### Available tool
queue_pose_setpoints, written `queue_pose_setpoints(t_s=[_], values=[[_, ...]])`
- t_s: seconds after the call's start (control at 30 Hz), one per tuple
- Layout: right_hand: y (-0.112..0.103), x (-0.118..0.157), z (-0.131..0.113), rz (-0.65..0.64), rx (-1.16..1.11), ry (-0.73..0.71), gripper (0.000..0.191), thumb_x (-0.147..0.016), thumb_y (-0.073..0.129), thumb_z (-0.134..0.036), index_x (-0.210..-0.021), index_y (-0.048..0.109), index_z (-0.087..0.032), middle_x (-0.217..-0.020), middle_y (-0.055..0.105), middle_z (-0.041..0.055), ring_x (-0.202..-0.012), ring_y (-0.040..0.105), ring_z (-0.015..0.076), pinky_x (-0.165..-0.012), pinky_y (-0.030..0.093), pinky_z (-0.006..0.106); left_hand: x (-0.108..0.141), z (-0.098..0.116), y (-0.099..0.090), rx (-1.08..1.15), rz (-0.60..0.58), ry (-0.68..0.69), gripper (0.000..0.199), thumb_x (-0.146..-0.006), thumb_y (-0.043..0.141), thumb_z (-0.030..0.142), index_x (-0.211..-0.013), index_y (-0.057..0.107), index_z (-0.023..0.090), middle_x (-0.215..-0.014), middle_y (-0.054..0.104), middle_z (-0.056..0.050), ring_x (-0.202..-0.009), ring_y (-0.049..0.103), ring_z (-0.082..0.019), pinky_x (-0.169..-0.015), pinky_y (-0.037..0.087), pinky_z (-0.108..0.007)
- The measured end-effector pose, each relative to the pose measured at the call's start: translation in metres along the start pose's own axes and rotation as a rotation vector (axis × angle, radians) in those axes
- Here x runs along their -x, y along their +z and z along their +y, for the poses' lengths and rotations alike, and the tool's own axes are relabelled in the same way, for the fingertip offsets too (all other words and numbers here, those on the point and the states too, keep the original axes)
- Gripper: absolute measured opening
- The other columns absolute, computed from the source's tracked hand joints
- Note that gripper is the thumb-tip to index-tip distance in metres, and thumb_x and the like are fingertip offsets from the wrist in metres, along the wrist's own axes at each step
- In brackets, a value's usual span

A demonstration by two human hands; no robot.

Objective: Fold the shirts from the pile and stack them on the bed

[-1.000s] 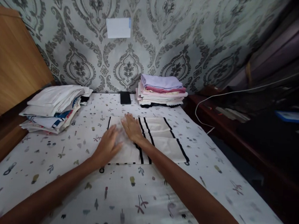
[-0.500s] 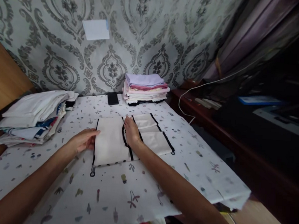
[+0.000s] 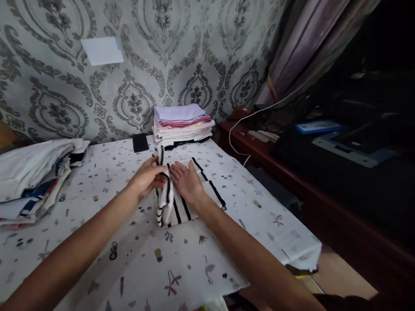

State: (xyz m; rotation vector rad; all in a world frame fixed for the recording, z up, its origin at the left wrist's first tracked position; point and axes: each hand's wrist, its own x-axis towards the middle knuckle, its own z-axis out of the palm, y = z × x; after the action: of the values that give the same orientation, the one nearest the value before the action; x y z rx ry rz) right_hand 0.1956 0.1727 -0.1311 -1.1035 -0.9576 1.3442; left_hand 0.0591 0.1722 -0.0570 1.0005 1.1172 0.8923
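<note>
A white cloth garment with black stripes [image 3: 179, 205] lies partly folded on the table, in the middle of the head view. My left hand [image 3: 147, 177] grips its left part, which stands raised and bent over toward the right. Fingers and thumb of that hand close round the black-edged fold. My right hand [image 3: 187, 180] rests on or just above the garment's middle, fingers stretched out, its palm turned toward the raised fold. The garment's right part lies flat beyond my right wrist, and my forearm hides some of it.
A stack of folded pink and lilac cloths [image 3: 183, 125] stands by the wall, beside a black phone-like slab [image 3: 140, 142]. More folded white clothes [image 3: 21, 175] are piled at left. A white cable [image 3: 230, 138] runs along the dark red furniture [image 3: 277, 179] at right.
My left hand has lifted the garment's left panel off the table and brought it over to the right. My right hand has turned its palm toward that fold. The view has shifted rightward.
</note>
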Motion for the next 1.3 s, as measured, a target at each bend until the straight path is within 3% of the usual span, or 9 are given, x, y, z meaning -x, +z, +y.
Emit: queue_pose_setpoints(t_s=[0.1,0.17,0.27,0.33,0.47,0.6,0.73,1.17,1.3], values=[[-0.031,0.008,-0.012,-0.029,0.128,0.042,0.092,-0.096,-0.016,-0.053,-0.139,0.053,-0.012,-0.122,0.069,0.0182,-0.125,0.059,0.028,-0.104,0.046,0.05,-0.012,-0.016,0.034,-0.028,-0.098,-0.052,0.055,-0.088,0.063,0.019,-0.138,0.039,0.015,-0.067,0.062,0.002,-0.053,0.063,-0.013,-0.052,0.055,-0.024],[-0.042,0.012,-0.016,-0.054,0.091,0.089,0.091,-0.096,-0.012,-0.055,-0.132,0.059,-0.01,-0.113,0.072,0.0189,-0.12,0.062,0.0313,-0.104,0.046,0.053,-0.013,-0.034,0.04,-0.123,-0.136,0.068,0.049,-0.09,0.062,0.026,-0.134,0.044,0.016,-0.075,0.062,0.0,-0.064,0.066,-0.015,-0.062,0.058,-0.029],[-0.044,0.014,-0.016,-0.095,-0.084,0.168,0.065,-0.1,0.02,-0.051,-0.127,0.062,-0.009,-0.109,0.073,0.0191,-0.112,0.066,0.0335,-0.102,0.048,0.055,-0.007,-0.057,0.026,-0.495,-0.137,0.448,0.032,-0.092,0.056,0.03,-0.123,0.056,0.019,-0.095,0.064,-0.006,-0.09,0.066,-0.019,-0.085,0.057,-0.037],[-0.041,0.012,-0.014,-0.106,-0.179,0.19,0.046,-0.095,0.043,-0.036,-0.129,0.06,-0.011,-0.109,0.074,0.0177,-0.107,0.068,0.0324,-0.1,0.05,0.054,0.001,-0.066,0.014,-0.757,-0.13,0.665,0.032,-0.096,0.048,0.032,-0.124,0.057,0.02,-0.114,0.063,-0.01,-0.111,0.062,-0.024,-0.099,0.05,-0.042],[-0.045,0.001,-0.013,-0.077,-0.232,0.192,0.058,-0.076,0.052,-0.006,-0.134,0.055,-0.014,-0.11,0.075,0.0138,-0.099,0.072,0.0281,-0.097,0.054,0.052,0.012,-0.072,0.006,-1.03,-0.156,0.818,0.043,-0.101,0.038,0.039,-0.137,0.05,0.019,-0.142,0.054,-0.015,-0.136,0.047,-0.028,-0.113,0.039,-0.047],[-0.07,-0.012,-0.023,-0.011,-0.18,0.224,0.071,-0.067,0.048,0.002,-0.136,0.052,-0.016,-0.109,0.075,0.0103,-0.095,0.074,0.0261,-0.093,0.057,0.052,0.012,-0.076,0.021,-1.166,-0.188,0.847,0.05,-0.103,0.035,0.045,-0.147,0.04,0.02,-0.155,0.043,-0.015,-0.147,0.033,-0.028,-0.121,0.025,-0.052],[-0.091,-0.017,-0.027,0.019,-0.114,0.253,0.071,-0.066,0.049,0.001,-0.135,0.053,-0.016,-0.109,0.075,0.0109,-0.095,0.074,0.0268,-0.091,0.057,0.053,0.009,-0.085,0.033,-1.248,-0.235,0.793,0.055,-0.104,0.032,0.047,-0.149,0.038,0.016,-0.159,0.036,-0.017,-0.15,0.027,-0.028,-0.123,0.022,-0.052],[-0.101,-0.022,-0.021,0.111,0.089,0.157,0.081,-0.07,0.047,-0.001,-0.149,0.038,-0.015,-0.116,0.072,0.011,-0.095,0.072,0.0217,-0.095,0.057,0.047,0.01,-0.092,0.045,-1.362,-0.313,0.702,0.066,-0.103,0.024,0.056,-0.153,0.033,0.015,-0.163,0.026,-0.018,-0.153,0.015,-0.029,-0.122,0.017,-0.055],[-0.104,-0.02,-0.027,0.174,0.258,0.052,0.07,-0.073,0.048,-0.006,-0.142,0.048,-0.016,-0.129,0.067,0.0122,-0.117,0.064,0.0261,-0.106,0.046,0.054,0.01,-0.097,0.054,-1.374,-0.295,0.704,0.062,-0.103,0.026,0.055,-0.151,0.038,0.018,-0.162,0.028,-0.017,-0.153,0.017,-0.031,-0.121,0.018,-0.058]])
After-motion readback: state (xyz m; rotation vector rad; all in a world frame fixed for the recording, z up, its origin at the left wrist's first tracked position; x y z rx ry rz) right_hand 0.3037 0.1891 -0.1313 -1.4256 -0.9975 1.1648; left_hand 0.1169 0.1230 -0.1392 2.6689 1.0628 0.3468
